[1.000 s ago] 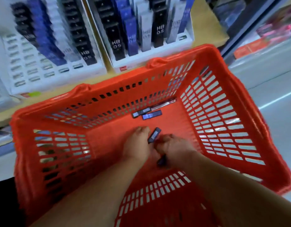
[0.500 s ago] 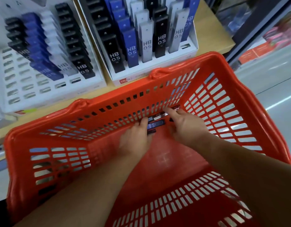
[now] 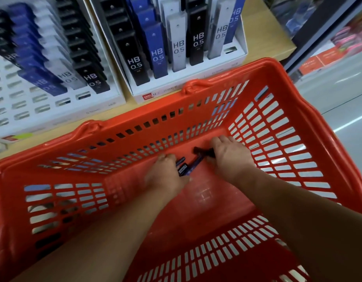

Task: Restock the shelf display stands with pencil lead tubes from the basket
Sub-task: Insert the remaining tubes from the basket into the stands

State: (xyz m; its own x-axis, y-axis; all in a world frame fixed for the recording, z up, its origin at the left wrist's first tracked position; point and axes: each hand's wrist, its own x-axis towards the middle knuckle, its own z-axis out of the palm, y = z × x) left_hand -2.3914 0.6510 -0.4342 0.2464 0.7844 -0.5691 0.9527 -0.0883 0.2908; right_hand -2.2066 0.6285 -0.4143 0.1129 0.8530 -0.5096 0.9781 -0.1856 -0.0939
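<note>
Basket [image 3: 206, 220]: left grip [image 3: 167, 176], right grip [image 3: 230, 156] pinch tubes [image 3: 184, 169].

"HB 0.5" on upright lead tubes [image 3: 157, 55] in display stands [image 3: 235, 55]

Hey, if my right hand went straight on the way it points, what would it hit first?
Probably the basket's far wall, near its bottom edge. The right hand, gripping a dark tube, points at it with only bare floor between; depth is unclear.

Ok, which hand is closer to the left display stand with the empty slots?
Left. The left hand lies down in the basket, below and right of that stand; the right hand is farther right, near the basket's right wall.
</note>
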